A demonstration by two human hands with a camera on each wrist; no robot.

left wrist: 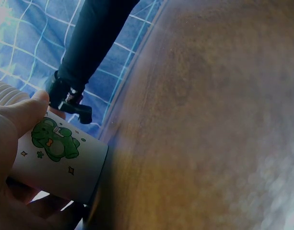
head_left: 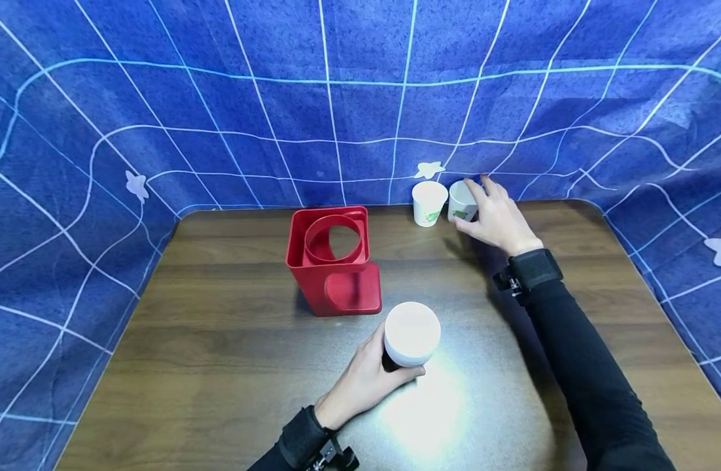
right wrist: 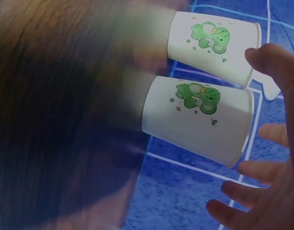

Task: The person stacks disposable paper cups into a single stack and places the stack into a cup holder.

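The left hand (head_left: 366, 379) was curled around a white paper cup (head_left: 411, 333) standing near the middle of the wooden surface (head_left: 219, 366), toward the near edge, with the thumb laid along the cup's side; the left wrist view showed a green cartoon figure printed on that cup (left wrist: 60, 160). Just beyond it, to the left, stood a red holder (head_left: 334, 261) with a round ring opening at its top, apart from the cup. At the far edge of the surface, two more white cups stood side by side, close together. The right hand (head_left: 496, 219) was at the right-hand cup (head_left: 462, 201), fingers spread around its rim and side; whether they had closed on it could not be told from the blurred right wrist view. The left-hand cup (head_left: 428, 203) stood untouched. A blue gridded cloth (head_left: 360, 98) hung behind and to both sides.
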